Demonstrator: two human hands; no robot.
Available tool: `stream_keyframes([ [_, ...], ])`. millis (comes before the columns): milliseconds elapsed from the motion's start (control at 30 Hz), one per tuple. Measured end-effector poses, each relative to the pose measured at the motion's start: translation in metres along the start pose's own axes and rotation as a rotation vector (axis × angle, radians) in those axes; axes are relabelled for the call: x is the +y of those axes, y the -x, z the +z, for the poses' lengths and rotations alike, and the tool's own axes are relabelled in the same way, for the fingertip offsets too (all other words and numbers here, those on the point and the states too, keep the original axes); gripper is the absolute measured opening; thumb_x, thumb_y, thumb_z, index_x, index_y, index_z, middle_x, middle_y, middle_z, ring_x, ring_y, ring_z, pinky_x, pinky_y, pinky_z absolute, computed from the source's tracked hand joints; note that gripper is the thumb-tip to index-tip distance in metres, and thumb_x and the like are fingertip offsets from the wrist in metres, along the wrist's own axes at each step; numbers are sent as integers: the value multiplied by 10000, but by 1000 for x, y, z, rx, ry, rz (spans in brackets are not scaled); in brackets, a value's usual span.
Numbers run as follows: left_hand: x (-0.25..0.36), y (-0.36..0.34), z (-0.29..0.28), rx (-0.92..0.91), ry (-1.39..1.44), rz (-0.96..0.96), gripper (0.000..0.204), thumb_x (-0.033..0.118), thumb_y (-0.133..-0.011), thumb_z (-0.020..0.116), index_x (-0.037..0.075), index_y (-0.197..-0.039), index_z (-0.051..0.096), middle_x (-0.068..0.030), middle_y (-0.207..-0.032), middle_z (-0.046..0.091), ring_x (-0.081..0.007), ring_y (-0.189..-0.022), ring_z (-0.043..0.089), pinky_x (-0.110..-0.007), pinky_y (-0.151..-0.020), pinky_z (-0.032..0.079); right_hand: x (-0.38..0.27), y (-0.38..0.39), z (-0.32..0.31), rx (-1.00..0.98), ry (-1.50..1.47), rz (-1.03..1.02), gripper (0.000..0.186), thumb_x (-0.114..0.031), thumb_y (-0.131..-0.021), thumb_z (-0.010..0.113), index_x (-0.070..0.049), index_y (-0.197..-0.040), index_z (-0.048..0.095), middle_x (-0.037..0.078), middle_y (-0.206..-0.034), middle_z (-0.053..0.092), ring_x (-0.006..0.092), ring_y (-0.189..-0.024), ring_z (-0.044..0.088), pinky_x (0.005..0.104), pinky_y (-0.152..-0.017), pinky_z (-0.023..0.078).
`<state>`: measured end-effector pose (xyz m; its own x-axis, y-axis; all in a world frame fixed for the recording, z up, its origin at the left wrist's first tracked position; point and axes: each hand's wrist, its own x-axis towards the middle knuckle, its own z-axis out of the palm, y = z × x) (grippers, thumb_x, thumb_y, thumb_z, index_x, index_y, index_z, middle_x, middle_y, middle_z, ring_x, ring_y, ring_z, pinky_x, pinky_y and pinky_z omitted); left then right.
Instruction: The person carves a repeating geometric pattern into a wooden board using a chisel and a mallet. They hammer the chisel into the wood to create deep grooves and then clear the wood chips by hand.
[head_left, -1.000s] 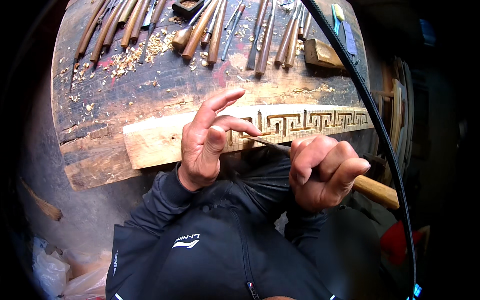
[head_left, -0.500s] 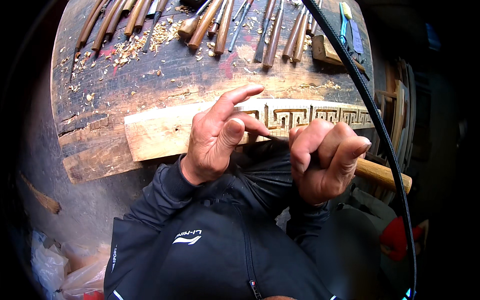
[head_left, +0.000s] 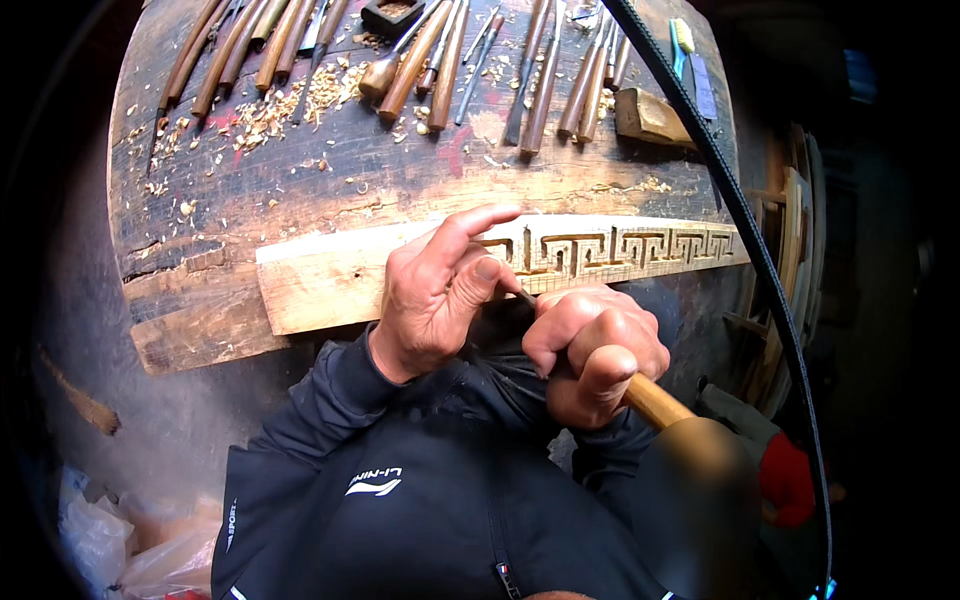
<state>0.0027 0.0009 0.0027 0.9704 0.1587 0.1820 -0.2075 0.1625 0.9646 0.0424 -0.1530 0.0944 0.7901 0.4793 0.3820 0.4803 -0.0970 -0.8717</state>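
Observation:
A long pale board lies along the near edge of the workbench, its right part carved with a grooved key pattern over pencilled grid lines. My right hand is closed around a carving chisel, whose wooden handle sticks out to the lower right. The chisel's dark blade runs up-left to the board's near edge. There my left hand meets the blade with thumb and lower fingers, its index finger stretched over the carving. The blade's tip is hidden by the left fingers.
Several wooden-handled chisels lie in a row at the back of the workbench, among shavings. A wooden block and a brush are at back right. A black cable crosses the right side.
My right hand has swung left and slightly down, bringing the chisel's handle to point more toward me. My left hand stays nearly in place, its fingertips closer to the right hand.

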Motion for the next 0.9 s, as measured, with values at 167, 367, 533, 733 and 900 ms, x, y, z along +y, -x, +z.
stream_keyframes([
  [167, 1, 14, 5, 191, -80, 94, 339, 143, -1146, 659, -68, -1410, 652, -139, -889, 799, -166, -793, 780, -294, -758, 616, -11, -8, -54, 348, -192, -244, 616, -526, -1228, 360, -155, -739, 408, 8, -569, 522, 81, -396, 416, 257, -404, 308],
  [367, -9, 9, 16, -170, -383, 488, 434, 194, -1002, 839, -7, -1369, 723, -66, -825, 753, -169, -551, 617, -324, -504, 458, -15, 3, -67, 103, -338, -230, 620, -490, -1214, 450, -133, -710, 410, 26, -536, 563, 94, -319, 409, 234, -340, 311],
  [533, -25, 9, 40, -387, -497, 545, 606, 256, -982, 854, -38, -1474, 657, -109, -1071, 825, -117, -550, 588, -296, -494, 416, -1, 16, -67, 88, -399, -118, 628, -486, -1210, 464, -108, -711, 426, 49, -536, 598, 119, -325, 449, 255, -336, 359],
  [733, -24, 4, 41, -389, -485, 507, 604, 300, -952, 853, -27, -1441, 718, -94, -1103, 835, -83, -547, 505, -277, -491, 390, 0, 11, -69, 61, -517, -91, 645, -321, -1202, 568, -63, -639, 388, 196, -621, 647, 185, -388, 486, 286, -378, 282],
  [900, -28, 6, 44, -359, -485, 482, 613, 274, -938, 865, -47, -1436, 709, -138, -1194, 840, -80, -546, 512, -269, -492, 388, 4, 10, -68, 49, -512, -81, 641, -336, -1191, 595, -51, -644, 421, 228, -665, 661, 195, -411, 501, 294, -395, 290],
])
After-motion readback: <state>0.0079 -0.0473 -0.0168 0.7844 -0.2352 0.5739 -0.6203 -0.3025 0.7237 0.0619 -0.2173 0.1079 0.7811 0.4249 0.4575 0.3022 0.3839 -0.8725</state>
